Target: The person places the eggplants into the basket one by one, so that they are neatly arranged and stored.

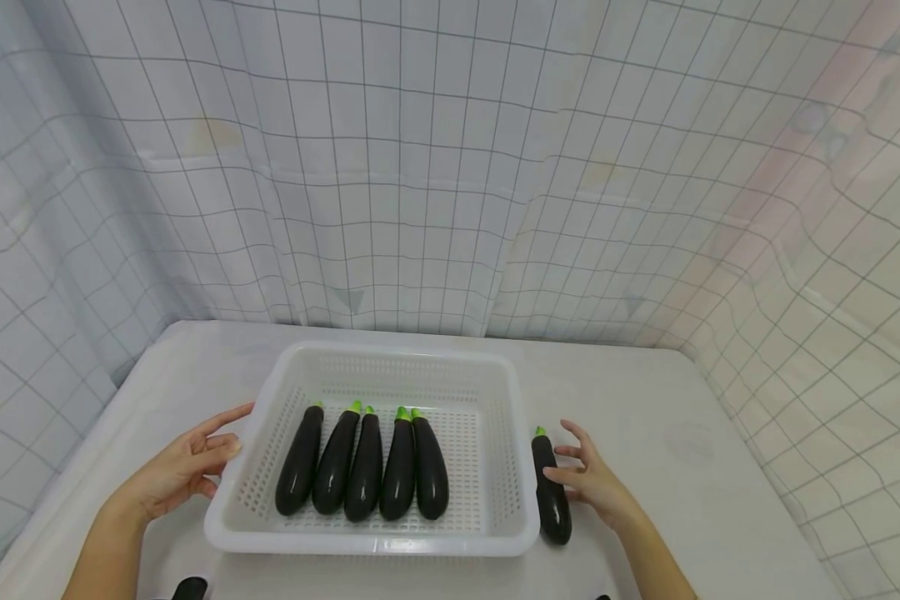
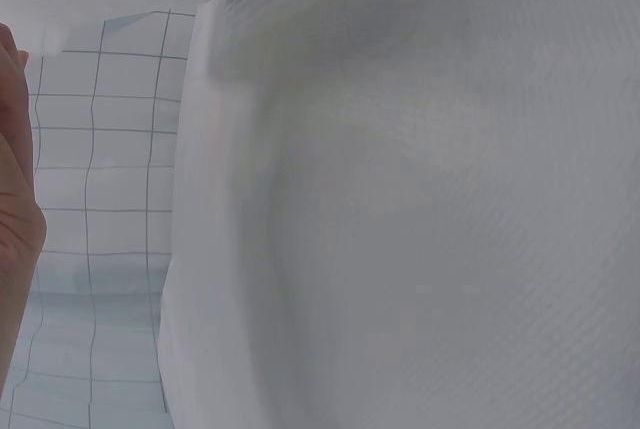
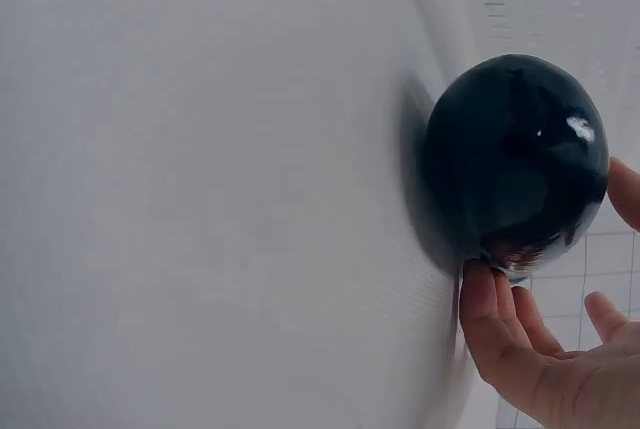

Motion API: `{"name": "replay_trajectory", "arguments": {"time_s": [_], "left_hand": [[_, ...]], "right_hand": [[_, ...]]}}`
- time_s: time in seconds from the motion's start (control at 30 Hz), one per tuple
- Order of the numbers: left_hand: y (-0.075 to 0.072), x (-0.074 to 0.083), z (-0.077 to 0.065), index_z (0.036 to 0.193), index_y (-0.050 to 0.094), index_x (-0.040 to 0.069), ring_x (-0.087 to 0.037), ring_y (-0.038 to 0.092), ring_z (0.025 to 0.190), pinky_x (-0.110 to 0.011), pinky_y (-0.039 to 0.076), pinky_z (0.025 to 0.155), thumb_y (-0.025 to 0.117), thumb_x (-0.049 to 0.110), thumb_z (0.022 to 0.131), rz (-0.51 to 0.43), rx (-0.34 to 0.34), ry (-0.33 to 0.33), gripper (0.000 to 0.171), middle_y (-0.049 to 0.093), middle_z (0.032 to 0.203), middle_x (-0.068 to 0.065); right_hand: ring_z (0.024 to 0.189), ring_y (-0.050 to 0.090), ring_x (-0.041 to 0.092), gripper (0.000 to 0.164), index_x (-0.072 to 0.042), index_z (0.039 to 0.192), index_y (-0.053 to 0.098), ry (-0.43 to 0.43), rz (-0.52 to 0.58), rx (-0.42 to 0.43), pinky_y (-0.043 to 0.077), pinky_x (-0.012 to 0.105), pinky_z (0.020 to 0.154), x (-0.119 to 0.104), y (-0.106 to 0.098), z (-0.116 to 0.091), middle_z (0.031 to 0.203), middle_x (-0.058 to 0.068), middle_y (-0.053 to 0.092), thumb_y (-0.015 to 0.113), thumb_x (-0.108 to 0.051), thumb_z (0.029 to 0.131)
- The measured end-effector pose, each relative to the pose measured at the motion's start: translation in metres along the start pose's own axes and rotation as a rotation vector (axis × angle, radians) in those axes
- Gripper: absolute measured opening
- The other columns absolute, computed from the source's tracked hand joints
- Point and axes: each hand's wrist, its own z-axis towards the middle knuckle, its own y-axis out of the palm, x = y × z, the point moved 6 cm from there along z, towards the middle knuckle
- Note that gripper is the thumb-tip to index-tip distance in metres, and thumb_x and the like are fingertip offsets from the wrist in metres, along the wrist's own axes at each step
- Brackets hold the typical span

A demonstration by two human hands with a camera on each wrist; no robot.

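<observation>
A white plastic basket (image 1: 375, 545) with slotted walls holds several glossy dark eggplants (image 1: 363, 475) with green stem ends, side by side. At the basket's left rim is my left hand (image 1: 183, 471), fingertips right at the edge and fingers loosely bent. My right hand (image 1: 596, 487) has its thumb and fingers around a single eggplant (image 1: 553, 508) outside the basket's right wall. The right wrist view shows that eggplant (image 3: 515, 159) end-on, close over the white surface, with thumb and fingers on different sides of it. In the left wrist view, only part of the left hand (image 2: 15, 179) shows.
The basket stands on a white-covered table (image 1: 660, 425). Grid-patterned white curtains (image 1: 420, 192) enclose the back and both sides. A black object (image 1: 190, 588) is cut off at the bottom left edge, and another dark tip (image 1: 603, 597) shows at the bottom right.
</observation>
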Motion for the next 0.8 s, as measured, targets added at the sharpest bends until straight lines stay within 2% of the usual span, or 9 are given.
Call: {"name": "replay_trajectory", "arguments": {"time_s": [0.27, 0.57, 0.8], "left_hand": [[-0.0002, -0.0001, -0.0005, 0.136, 0.039, 0.038, -0.015, 0.065, 0.087, -0.029, 0.056, 0.061, 0.035, -0.002, 0.097, 0.007, 0.01, -0.001, 0.056, 0.064, 0.106, 0.002], [0.0002, 0.0003, -0.0006, 0.136, 0.039, 0.038, -0.016, 0.065, 0.087, -0.03, 0.056, 0.06, 0.035, -0.001, 0.097, 0.013, 0.024, -0.009, 0.055, 0.064, 0.106, 0.002], [0.0004, 0.0002, -0.0005, 0.136, 0.038, 0.038, -0.016, 0.065, 0.087, -0.029, 0.056, 0.06, 0.035, -0.001, 0.097, 0.01, 0.017, -0.009, 0.056, 0.064, 0.107, 0.002]], "right_hand": [[0.097, 0.052, 0.026, 0.088, -0.021, 0.144, 0.015, 0.019, -0.094, -0.003, 0.05, 0.035, 0.067, 0.0035, 0.0018, -0.0012, 0.13, 0.025, 0.032, 0.072, -0.014, 0.078], [0.086, 0.053, 0.027, 0.083, -0.023, 0.143, 0.023, 0.071, -0.212, 0.053, 0.051, 0.034, 0.06, 0.0059, 0.0011, -0.0028, 0.12, 0.022, 0.041, 0.074, -0.021, 0.077], [0.084, 0.055, 0.025, 0.08, -0.021, 0.142, 0.024, 0.076, -0.2, 0.038, 0.054, 0.038, 0.062, 0.0076, 0.0016, -0.002, 0.115, 0.021, 0.043, 0.072, -0.02, 0.078]]}}
